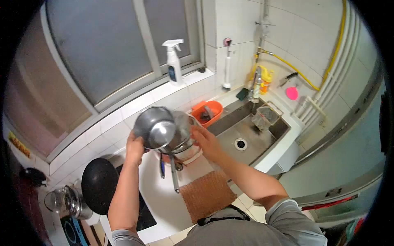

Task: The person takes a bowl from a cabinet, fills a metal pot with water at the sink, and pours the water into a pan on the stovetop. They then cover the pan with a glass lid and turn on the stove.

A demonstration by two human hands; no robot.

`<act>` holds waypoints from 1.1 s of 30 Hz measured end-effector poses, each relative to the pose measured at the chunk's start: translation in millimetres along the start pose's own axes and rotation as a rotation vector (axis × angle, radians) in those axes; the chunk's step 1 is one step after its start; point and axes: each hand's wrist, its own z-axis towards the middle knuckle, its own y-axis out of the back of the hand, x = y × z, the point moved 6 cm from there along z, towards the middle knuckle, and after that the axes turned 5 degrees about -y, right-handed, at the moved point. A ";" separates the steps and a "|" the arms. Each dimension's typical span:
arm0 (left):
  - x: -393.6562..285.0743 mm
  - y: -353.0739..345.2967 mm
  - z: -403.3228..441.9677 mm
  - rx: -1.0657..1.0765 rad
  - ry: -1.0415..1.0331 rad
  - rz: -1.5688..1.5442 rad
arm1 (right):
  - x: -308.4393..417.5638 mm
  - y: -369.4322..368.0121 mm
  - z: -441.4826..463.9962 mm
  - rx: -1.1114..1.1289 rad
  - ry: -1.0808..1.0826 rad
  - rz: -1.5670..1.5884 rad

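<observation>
My left hand [137, 145] grips the rim of a steel pot [152, 119], which is tilted so that its inside shows. Close by on the right, my right hand [201, 139] is closed at the edge of a glass lid [182, 123]. Below the pot, a long metal handle [175, 176] points toward me over the white counter. A blue-handled item [162, 168] lies beside it. Under the lid, a reddish container [192, 156] is partly hidden.
A brown mat [207, 192] lies at the counter's front edge. An orange basin [213, 115] stands beside the steel sink [246, 143]. The black pan [99, 184] is at the left. A spray bottle [174, 65] stands on the window ledge.
</observation>
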 end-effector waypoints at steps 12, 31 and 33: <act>58.9 -331.1 7.1 0.425 -0.226 0.211 | -30.0 272.7 29.3 -0.143 -0.365 -0.321; 201.9 -503.7 67.8 0.166 0.170 0.412 | -70.8 524.2 250.0 -0.247 -0.129 -1.134; 178.3 -507.7 64.8 0.171 0.131 0.444 | -72.4 518.2 260.9 -0.165 -0.128 -1.185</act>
